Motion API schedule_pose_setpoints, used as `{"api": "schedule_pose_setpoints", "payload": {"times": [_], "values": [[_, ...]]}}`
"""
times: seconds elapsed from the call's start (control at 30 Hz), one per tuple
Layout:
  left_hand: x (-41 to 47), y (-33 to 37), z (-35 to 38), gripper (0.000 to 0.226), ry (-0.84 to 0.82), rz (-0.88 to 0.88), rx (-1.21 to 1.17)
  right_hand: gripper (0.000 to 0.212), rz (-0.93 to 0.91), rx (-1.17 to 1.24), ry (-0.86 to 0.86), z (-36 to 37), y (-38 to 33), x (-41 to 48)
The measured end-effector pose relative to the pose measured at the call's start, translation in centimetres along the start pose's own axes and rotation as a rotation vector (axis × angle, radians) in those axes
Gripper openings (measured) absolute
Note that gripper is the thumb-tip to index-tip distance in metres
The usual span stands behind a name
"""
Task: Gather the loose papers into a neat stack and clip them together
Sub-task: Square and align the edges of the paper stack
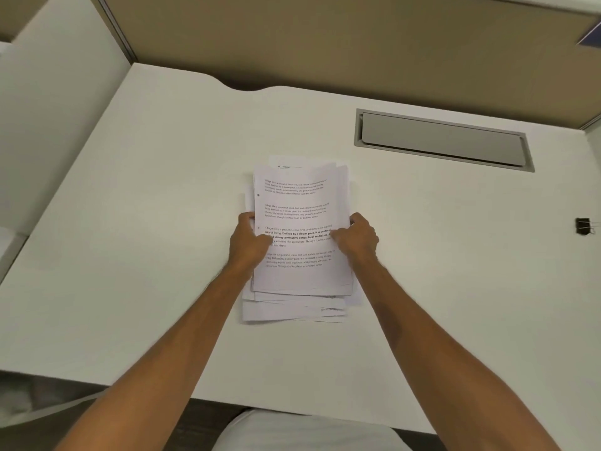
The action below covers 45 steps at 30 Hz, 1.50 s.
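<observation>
A pile of white printed papers [297, 206] lies in the middle of the white desk [146, 222], its sheets uneven, with edges fanned out at the near end. My left hand [248, 239] grips the pile's left edge, thumb on top of the top sheet. My right hand [357, 237] grips the right edge the same way. A black binder clip [583, 226] rests on the desk far to the right, well apart from both hands.
A grey cable-tray lid [444, 139] is set into the desk at the back right. A tan partition wall [325, 43] runs behind the desk, and a white side panel [48, 109] stands at the left. The desk's front edge is near my body.
</observation>
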<state>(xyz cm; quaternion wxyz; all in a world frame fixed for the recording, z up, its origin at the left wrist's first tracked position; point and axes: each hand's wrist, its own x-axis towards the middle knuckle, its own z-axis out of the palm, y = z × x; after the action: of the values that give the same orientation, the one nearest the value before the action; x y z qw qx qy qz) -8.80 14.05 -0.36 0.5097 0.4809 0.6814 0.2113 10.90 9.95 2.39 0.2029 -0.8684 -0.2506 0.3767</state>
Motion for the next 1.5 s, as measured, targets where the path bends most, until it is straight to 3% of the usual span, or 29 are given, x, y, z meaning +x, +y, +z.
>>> {"api": "schedule_pose_setpoints", "payload": {"times": [0.1, 0.23, 0.4, 0.53, 0.7, 0.93, 1.13, 1.33, 1.5], "values": [[0.6, 0.5, 0.0, 0.092, -0.089, -0.039, -0.072, 0.036, 0.002, 0.031, 0.009, -0.1, -0.1, 0.2], [1.6, 1.1, 0.0, 0.071, -0.110, -0.033, 0.020, 0.039, 0.024, 0.076, 0.022, -0.3, -0.2, 0.6], [2.6, 2.0, 0.4, 0.067, -0.045, -0.083, 0.086, 0.033, 0.040, 0.119, 0.034, -0.1, -0.3, 0.8], [3.3, 2.6, 0.5, 0.033, 0.026, -0.151, 0.056, 0.049, 0.081, 0.138, 0.067, 0.2, -0.4, 1.4], [4.6, 3.3, -1.0, 0.060, -0.013, -0.290, -0.132, 0.031, 0.132, 0.220, 0.057, -0.1, -0.1, 2.5], [4.9, 3.0, -1.7, 0.050, -0.123, -0.407, -0.241, 0.035, 0.190, 0.298, -0.005, -0.6, 0.1, 3.8], [4.4, 2.5, -0.8, 0.027, -0.028, -0.256, -0.151, 0.041, 0.216, 0.275, -0.088, -0.8, 0.4, 4.6], [4.0, 1.8, -1.3, 0.029, -0.164, -0.254, -0.205, 0.021, 0.155, 0.263, -0.103, -0.7, 0.7, 4.7], [3.4, 2.1, -0.7, 0.026, -0.143, -0.163, -0.194, 0.017, 0.074, 0.435, -0.322, -1.2, 1.1, 3.7]]}}
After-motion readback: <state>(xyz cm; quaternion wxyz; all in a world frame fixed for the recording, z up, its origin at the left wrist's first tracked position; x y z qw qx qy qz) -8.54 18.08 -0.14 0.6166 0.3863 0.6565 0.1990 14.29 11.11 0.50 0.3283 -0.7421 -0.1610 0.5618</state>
